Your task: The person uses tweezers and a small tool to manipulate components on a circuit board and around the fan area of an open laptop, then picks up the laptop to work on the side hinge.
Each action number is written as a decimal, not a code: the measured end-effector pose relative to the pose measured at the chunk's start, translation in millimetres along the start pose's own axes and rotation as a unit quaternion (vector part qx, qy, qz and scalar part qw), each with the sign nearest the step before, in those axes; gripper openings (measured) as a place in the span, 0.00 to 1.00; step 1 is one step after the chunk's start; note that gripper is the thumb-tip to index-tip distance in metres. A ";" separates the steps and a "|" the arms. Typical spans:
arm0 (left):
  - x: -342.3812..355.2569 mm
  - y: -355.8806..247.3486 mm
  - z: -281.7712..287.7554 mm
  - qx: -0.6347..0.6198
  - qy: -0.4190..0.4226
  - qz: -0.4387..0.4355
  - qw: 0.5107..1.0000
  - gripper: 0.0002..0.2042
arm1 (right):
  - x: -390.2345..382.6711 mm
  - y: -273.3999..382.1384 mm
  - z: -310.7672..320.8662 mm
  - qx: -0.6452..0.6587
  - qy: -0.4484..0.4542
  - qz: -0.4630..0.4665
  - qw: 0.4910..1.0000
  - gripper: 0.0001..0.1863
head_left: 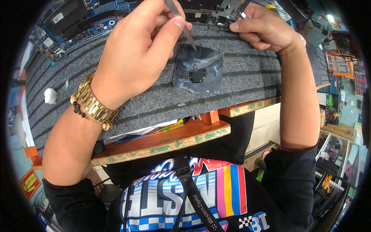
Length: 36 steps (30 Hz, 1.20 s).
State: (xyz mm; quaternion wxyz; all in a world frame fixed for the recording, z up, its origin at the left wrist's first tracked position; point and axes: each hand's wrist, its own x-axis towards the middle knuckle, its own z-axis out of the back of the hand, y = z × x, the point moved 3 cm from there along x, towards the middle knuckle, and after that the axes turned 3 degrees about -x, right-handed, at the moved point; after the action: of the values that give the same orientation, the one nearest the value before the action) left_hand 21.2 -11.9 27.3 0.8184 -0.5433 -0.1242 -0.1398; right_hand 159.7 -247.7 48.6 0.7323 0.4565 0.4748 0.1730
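Observation:
My left hand is closed round a flat grey metal tool that tapers to a point; it looks like tweezers. Its tip hovers over, or just touches, the upper edge of a small black square sheet. A glossy black blob of wet-looking material sits on that sheet. At the upper right, my right hand has thumb and fingers pinched at the edge of a black laptop casing part with metal fittings. My right fingers partly hide what they grip.
A grey striped mat covers the wooden bench. An opened laptop with a blue circuit board lies at the upper left. Near the mat's left side is a white cotton-like ball. Papers lie in the shelf below the mat.

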 end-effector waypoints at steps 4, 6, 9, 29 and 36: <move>1.8 10.1 2.3 -0.069 0.015 0.021 0.997 0.04 | -0.6 -0.4 -0.9 0.002 -0.015 -0.007 1.000 0.23; 2.3 7.9 2.4 -0.072 0.014 0.027 0.997 0.04 | -0.9 -0.3 -0.9 0.003 -0.011 -0.012 1.000 0.23; 1.8 -1.2 1.2 -0.048 0.014 0.039 0.998 0.04 | 0.4 -3.1 0.3 0.003 -0.025 -0.015 1.000 0.23; 4.8 -20.6 4.5 -0.047 0.022 0.052 0.997 0.04 | -2.1 -2.7 0.2 -0.011 -0.010 0.008 1.000 0.23; 1.2 11.3 3.9 -0.050 0.022 0.015 0.998 0.04 | -2.5 -20.4 8.7 0.161 -0.005 0.047 0.986 0.24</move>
State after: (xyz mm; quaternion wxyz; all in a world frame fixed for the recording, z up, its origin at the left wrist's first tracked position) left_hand 26.2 -4.2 19.5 0.7949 -0.5819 -0.0911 -0.1455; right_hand 162.2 -264.5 34.2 0.6430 0.5911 0.4703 0.1264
